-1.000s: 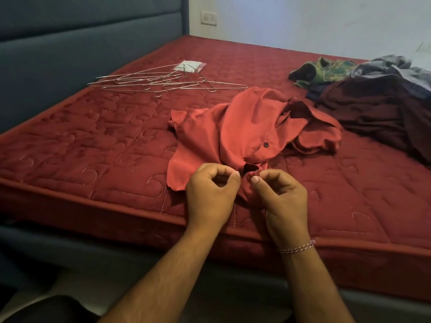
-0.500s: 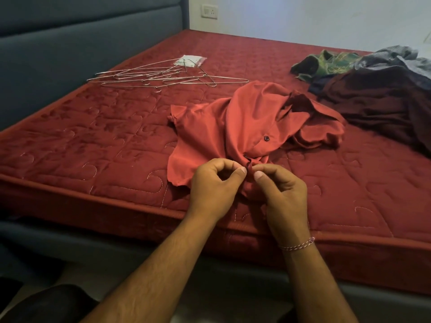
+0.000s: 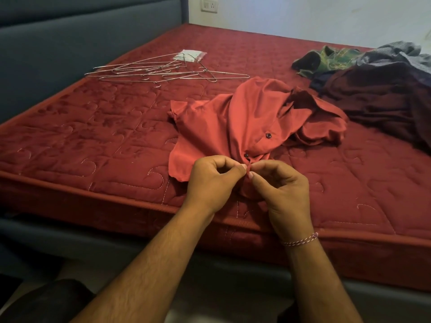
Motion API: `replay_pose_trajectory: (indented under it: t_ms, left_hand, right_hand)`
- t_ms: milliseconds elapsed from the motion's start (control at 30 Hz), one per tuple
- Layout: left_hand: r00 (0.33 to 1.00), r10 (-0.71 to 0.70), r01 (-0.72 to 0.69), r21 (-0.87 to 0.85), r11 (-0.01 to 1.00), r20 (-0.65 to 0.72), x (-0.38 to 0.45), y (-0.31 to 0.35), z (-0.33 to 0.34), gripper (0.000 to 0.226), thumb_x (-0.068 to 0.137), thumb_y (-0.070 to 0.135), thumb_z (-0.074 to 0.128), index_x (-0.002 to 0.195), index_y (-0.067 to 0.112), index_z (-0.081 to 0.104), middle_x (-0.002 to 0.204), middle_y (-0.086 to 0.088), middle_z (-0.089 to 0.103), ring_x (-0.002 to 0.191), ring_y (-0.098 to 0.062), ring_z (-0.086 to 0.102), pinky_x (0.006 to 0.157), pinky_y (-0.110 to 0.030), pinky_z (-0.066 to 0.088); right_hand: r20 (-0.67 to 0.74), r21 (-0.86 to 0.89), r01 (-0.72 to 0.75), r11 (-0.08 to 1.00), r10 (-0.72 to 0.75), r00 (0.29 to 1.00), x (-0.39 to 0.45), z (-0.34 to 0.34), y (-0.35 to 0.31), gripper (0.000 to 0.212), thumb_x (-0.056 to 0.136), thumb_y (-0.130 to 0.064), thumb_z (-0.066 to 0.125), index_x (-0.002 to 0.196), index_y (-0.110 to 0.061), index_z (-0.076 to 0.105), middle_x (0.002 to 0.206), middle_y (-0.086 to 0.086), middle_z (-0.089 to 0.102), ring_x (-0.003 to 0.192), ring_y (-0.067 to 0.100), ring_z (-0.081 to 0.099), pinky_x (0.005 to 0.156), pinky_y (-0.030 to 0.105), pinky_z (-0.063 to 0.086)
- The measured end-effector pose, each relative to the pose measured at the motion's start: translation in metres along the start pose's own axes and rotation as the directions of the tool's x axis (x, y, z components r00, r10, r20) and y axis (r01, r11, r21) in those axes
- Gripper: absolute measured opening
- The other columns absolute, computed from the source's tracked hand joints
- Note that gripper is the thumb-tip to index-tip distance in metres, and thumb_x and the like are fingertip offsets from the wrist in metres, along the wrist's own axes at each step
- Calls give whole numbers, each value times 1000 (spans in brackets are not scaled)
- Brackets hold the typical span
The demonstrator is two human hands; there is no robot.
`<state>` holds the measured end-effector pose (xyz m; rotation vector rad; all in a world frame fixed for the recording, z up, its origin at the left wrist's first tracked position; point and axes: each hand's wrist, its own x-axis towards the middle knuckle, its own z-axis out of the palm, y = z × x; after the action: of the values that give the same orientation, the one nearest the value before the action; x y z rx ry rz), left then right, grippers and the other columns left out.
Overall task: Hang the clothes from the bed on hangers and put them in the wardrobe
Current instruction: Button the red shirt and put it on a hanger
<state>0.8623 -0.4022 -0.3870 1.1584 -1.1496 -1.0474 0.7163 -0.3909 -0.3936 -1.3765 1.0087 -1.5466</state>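
Our left hand (image 3: 213, 180) and right hand (image 3: 279, 190) pinch the front edge of the red shirt (image 3: 245, 122), crumpled on the mattress (image 3: 93, 148) near its front edge. Beyond lie wire hangers (image 3: 163, 71) to the left and a clothes pile (image 3: 377, 82) to the right.

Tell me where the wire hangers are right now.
In the head view the wire hangers lie piled on the mattress, far left, beside a small plastic packet, left of the orange shirt.
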Motion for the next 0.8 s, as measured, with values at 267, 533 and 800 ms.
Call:
replay_pose_trajectory:
  t_ms: [267,533,800]
  left_hand:
    - [1000,10,-11,50,999,19,0,0,-2,14,90,16,78,76,14,80,71,-2,76,67,-10,68,69,-32,56]
    - [997,24,-32,107,994,75,5,-4,-6,16,92,8,74,79,17,78,77,2,75,73,-8,67,75,-29,55]
    - [983,-106,119,-86,989,147,7,11,-16,15,98,10,67,86,13,76,76,-3,71,64,-7,61,62,-19,46]
  right_hand:
    - [-22,-271,78,959,-87,996,0,6,8,18,87,-2,78,99,-15,79,92,0,78,86,24,75,81,51,61]
    - [-3,-34,-87,996,87,996,2,2,3,15,85,10,75,94,-2,74,87,10,76,74,19,70,62,28,59]
    - [14,-101,7,995,-6,1000,-1,-5,0,13,90,1,74,96,-10,75,91,3,76,85,13,70,77,27,56]
